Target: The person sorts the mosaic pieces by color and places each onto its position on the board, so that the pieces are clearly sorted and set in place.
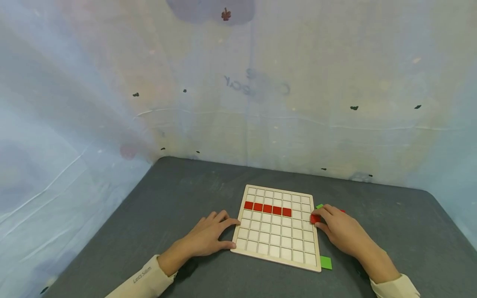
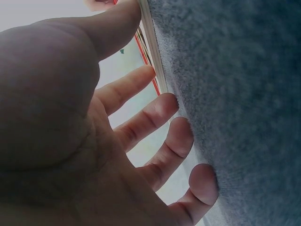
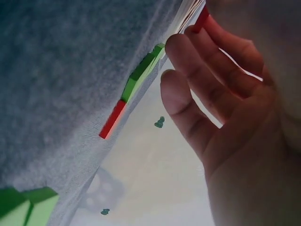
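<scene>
A pale wooden grid board (image 1: 275,241) lies on the dark table, with a row of several red square tiles (image 1: 267,208) set in its upper left part. My left hand (image 1: 208,236) touches the board's left side, the thumb near the lower corner and the forefinger higher up. In the left wrist view the fingers of the left hand (image 2: 108,127) are spread along the board's edge (image 2: 153,47). Over the board's right edge, my right hand (image 1: 340,229) pinches a red square tile (image 1: 315,218). From the right wrist, only a sliver of that tile (image 3: 201,20) shows by the fingertips.
Right of the board, a green tile (image 1: 326,263) lies near its lower corner. Another green piece (image 1: 319,206) and a red one (image 1: 343,211) show partly behind the right hand. Pale hanging cloth (image 1: 298,82) surrounds the grey table (image 1: 186,182).
</scene>
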Demonstrator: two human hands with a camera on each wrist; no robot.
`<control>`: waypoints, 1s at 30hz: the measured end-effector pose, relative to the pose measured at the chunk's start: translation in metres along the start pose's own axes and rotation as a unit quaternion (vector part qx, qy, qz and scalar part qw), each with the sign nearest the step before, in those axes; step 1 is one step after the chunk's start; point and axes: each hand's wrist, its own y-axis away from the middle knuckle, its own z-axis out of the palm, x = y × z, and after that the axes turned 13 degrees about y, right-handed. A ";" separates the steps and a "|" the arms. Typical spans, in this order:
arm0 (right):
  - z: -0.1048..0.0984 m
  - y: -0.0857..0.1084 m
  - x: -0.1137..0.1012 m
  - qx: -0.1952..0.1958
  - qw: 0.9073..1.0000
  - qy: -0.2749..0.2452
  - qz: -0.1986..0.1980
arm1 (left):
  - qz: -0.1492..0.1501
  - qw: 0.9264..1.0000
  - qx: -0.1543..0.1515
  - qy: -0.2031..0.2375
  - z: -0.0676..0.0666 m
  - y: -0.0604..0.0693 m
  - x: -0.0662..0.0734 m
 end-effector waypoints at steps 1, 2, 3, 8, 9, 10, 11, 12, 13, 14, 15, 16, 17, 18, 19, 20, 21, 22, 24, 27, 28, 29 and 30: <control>0.000 0.000 0.000 0.002 1.000 -0.002 -0.001 | 0.000 1.000 0.000 -0.001 0.000 -0.001 -0.001; 0.000 0.000 0.000 0.004 1.000 -0.004 -0.002 | 0.001 1.000 0.001 -0.002 0.000 -0.001 -0.001; 0.000 0.000 0.000 0.003 1.000 -0.004 0.000 | 0.002 1.000 0.002 -0.001 0.000 -0.001 -0.001; 0.001 -0.002 0.001 0.002 1.000 -0.006 -0.002 | 0.003 1.000 0.003 -0.001 -0.001 -0.002 -0.003; 0.001 -0.002 0.001 0.003 1.000 -0.005 -0.003 | 0.001 1.000 0.002 -0.002 -0.001 -0.002 -0.002; 0.001 -0.003 0.001 0.006 1.000 -0.004 -0.003 | -0.001 1.000 0.000 -0.002 -0.001 -0.002 -0.003; 0.001 -0.003 0.001 0.008 1.000 -0.003 -0.004 | -0.002 1.000 -0.001 -0.001 -0.001 -0.002 -0.002; 0.001 -0.003 0.001 0.011 1.000 0.000 -0.005 | -0.003 1.000 -0.003 -0.001 -0.001 -0.002 -0.003; 0.001 -0.004 0.000 0.014 1.000 0.002 -0.007 | -0.004 1.000 -0.004 -0.001 -0.001 -0.002 -0.002; 0.001 -0.004 0.000 0.017 1.000 0.005 -0.010 | -0.006 1.000 -0.005 -0.001 -0.001 -0.002 -0.002; 0.001 -0.005 -0.001 0.020 1.000 0.008 -0.013 | -0.004 1.000 -0.005 0.000 -0.001 -0.002 -0.002; 0.001 -0.005 -0.001 0.021 1.000 0.008 -0.016 | -0.003 1.000 -0.004 0.000 -0.002 -0.002 -0.002; 0.000 -0.006 -0.002 0.022 1.000 0.007 -0.019 | -0.002 1.000 -0.004 0.002 -0.002 -0.002 -0.002; 0.000 -0.007 -0.003 0.022 0.999 0.006 -0.023 | -0.002 1.000 -0.003 0.002 -0.002 -0.002 -0.002; 0.000 -0.007 -0.003 0.020 0.999 0.002 -0.025 | -0.002 1.000 -0.003 0.003 -0.002 -0.002 -0.002; 0.000 -0.008 -0.004 0.018 0.999 -0.003 -0.026 | -0.001 1.000 -0.003 0.003 -0.003 -0.002 -0.002; 0.000 -0.009 -0.004 0.016 0.999 -0.008 -0.026 | 0.000 1.000 -0.004 0.005 -0.002 -0.002 -0.002; 0.000 -0.009 -0.004 0.013 1.000 -0.014 -0.025 | -0.001 1.000 -0.004 0.006 -0.002 -0.002 -0.002; 0.001 -0.010 -0.004 0.008 1.000 -0.020 -0.023 | 0.001 1.000 -0.004 0.008 -0.002 -0.001 -0.002; 0.001 -0.011 -0.004 0.000 1.000 -0.022 -0.022 | 0.003 1.000 -0.002 0.008 -0.001 -0.001 -0.002; 0.001 -0.011 -0.004 -0.003 1.000 -0.021 -0.023 | 0.003 1.000 -0.002 0.009 -0.001 -0.001 -0.001; 0.001 -0.011 -0.004 -0.005 0.999 -0.021 -0.024 | 0.002 1.000 -0.002 0.008 -0.001 -0.001 -0.001; 0.002 -0.012 -0.004 -0.006 0.999 -0.022 -0.026 | 0.001 1.000 -0.002 0.006 -0.001 -0.001 -0.001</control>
